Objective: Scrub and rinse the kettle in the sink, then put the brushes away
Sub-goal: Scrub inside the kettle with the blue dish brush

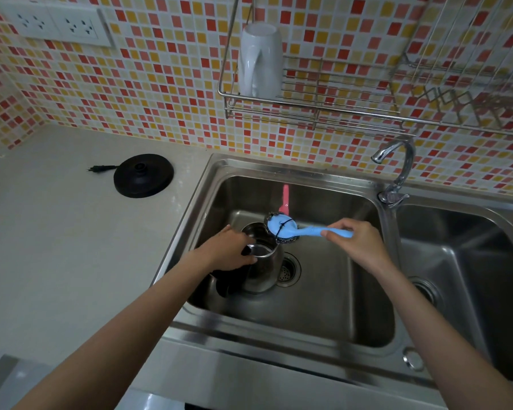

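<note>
L hand [230, 250] grips kettle [259, 269] rim, kettle upright in left sink basin [338, 291] by drain | R hand [354, 239] pinches blue brush [296, 229] handle, scourer head over kettle mouth | pink brush [285, 198] leans on basin back wall

The double-bowl steel sink [279, 329] is finished in brushed metal with a dull sheen. The round steel kettle [261, 273] is polished to a mirror shine. The light-blue plastic brush [308, 231] is moulded smooth, and its head is wrapped in rough wire wool. The curved chrome tap [403, 161] is glossy. The white ceramic mug [259, 60] is glazed. The pale stone-like surface [71, 247] is left smooth and matt.
</note>
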